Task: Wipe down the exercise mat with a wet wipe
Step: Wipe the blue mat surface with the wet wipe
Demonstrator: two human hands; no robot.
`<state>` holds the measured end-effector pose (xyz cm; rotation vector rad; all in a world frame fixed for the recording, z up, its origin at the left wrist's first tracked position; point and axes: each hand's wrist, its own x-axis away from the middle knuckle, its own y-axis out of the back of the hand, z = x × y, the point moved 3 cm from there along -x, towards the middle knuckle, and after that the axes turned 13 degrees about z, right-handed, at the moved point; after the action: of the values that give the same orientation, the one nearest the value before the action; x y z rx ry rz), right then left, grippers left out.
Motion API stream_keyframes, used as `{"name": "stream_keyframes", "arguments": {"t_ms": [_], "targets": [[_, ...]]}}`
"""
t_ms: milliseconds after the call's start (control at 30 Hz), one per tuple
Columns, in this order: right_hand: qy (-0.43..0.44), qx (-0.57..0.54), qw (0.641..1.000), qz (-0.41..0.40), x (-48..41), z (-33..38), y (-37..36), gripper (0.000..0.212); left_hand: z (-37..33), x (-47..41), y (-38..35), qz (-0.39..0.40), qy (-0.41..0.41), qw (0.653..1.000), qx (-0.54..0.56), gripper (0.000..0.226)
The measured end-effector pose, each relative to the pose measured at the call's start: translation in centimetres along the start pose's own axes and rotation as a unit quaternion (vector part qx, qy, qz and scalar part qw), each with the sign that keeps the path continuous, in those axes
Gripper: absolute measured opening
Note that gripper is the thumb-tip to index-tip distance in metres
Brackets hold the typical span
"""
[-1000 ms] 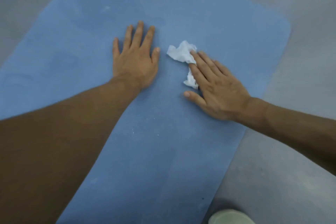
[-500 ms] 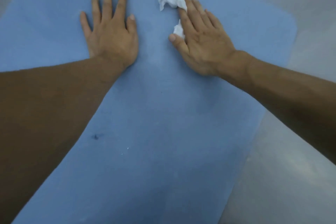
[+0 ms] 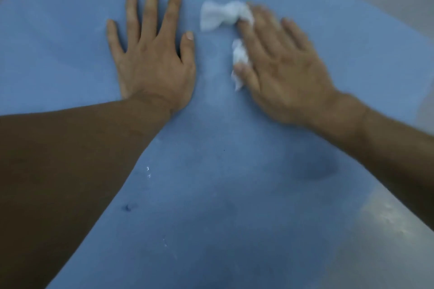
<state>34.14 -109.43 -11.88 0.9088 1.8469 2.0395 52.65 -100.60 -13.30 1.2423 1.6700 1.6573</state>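
Wipe [image 3: 218,15] higher up mat [image 3: 223,195] under right hand [image 3: 281,70]; left hand [image 3: 152,63] beside

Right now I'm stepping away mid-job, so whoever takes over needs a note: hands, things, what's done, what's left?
Left hand: flat, fingers spread, pressing the blue foam exercise mat.
Right hand: blurred, straight fingers pressing the crumpled white wet wipe onto the mat beside the left hand.
Done: extent wiped cannot be told; a darker patch by the right forearm may be damp.
Left: white specks and a small dark mark beside the left forearm, likely the next spots to wipe.
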Motion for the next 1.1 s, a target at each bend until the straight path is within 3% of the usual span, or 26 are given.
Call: {"name": "stream_keyframes", "arguments": {"t_ms": [133, 500, 700, 833, 933, 1100], "targets": [[-0.057, -0.046, 0.997, 0.009, -3.0, -1.5, 0.9, 0.069, -0.1, -0.1, -0.1, -0.005, 0.004, 1.0, -0.002, 0.061], [0.112, -0.033, 0.993, 0.007, 3.8, 4.4, -1.5, 0.064, 0.0, -0.1, 0.1, 0.006, 0.006, 1.0, -0.018, 0.065], [-0.035, -0.042, 0.998, -0.014, -2.5, -0.6, 0.3, 0.067, 0.1, -0.2, 0.0, -0.003, 0.004, 1.0, 0.001, 0.061], [-0.068, -0.069, 0.995, 0.0, -4.3, -1.4, 1.1, 0.067, -0.1, -0.3, -0.2, -0.002, 0.008, 1.0, 0.003, 0.061], [-0.026, -0.066, 0.997, 0.006, -2.0, 0.8, 0.7, 0.066, 0.0, -0.3, -0.2, -0.004, 0.014, 1.0, 0.006, 0.061], [0.114, -0.058, 0.992, 0.015, 4.5, 5.3, -1.7, 0.061, 0.0, -0.3, -0.2, 0.001, 0.012, 1.0, -0.003, 0.063]]}}
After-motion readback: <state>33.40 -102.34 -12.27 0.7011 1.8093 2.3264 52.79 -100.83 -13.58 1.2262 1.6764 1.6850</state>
